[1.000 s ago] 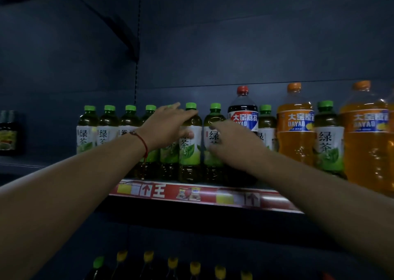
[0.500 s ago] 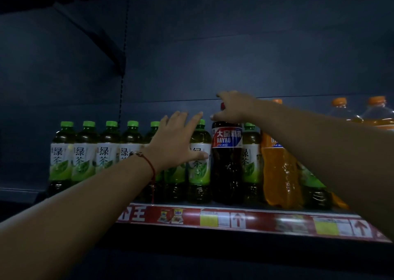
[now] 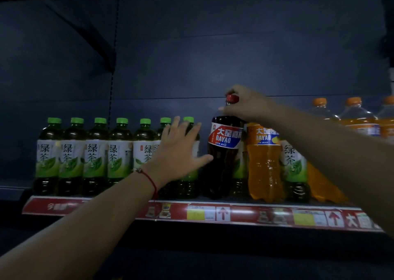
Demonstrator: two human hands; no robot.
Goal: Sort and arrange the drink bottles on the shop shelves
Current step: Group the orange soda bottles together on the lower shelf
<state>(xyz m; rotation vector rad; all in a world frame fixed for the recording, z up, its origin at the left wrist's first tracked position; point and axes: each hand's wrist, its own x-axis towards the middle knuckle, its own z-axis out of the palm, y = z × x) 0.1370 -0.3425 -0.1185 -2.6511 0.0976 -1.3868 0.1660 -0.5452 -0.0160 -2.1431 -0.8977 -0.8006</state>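
Observation:
A dark cola bottle with a red cap and a red-and-blue DAYAO label stands tilted at the shelf's front. My right hand grips it round the neck and cap. My left hand lies flat with spread fingers against the green tea bottles, a row with green caps filling the left half of the shelf. An orange soda bottle stands right of the cola, and another green tea bottle stands beyond it.
The shelf edge carries a red strip with price tags. More orange soda bottles stand at the back right, partly behind my right arm. The dark back panel rises above the bottles, with a bracket at upper left.
My right hand has moved from the tea bottles up to the cola bottle's cap and pulled it forward and tilted. My left hand stays on the tea row. The camera has come closer.

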